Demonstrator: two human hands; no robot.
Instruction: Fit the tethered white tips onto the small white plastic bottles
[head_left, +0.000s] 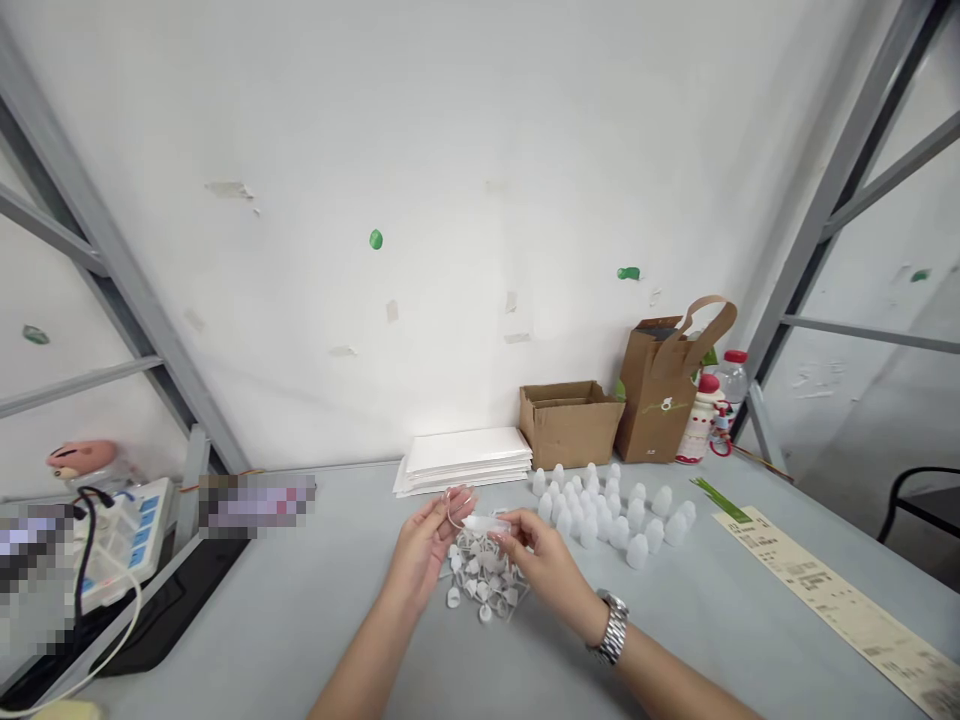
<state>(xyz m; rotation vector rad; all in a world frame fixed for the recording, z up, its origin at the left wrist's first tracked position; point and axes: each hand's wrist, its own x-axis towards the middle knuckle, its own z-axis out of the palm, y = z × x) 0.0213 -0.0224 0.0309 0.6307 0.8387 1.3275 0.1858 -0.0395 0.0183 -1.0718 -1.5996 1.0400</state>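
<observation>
1. At the middle of the grey table [300, 620], the left hand [427, 545] and the right hand [544, 565] meet over a heap of small white parts [484, 578].
2. Between them they hold one small white piece with a thin loop [469, 515]. The left hand's fingers pinch the loop end and the right hand's fingertips close on the other end; the piece is too small to say exactly what it is.
3. Just right of the heap stand rows of white caps [611, 510], upright and close together, which looks like the finished share.
4. The heap under the hands is still sizeable, so I judge a good part of the work remains.
5. Behind lie a stack of white sheets [465, 458], an open cardboard box [570, 420] and a brown paper bag [664, 395].
</observation>
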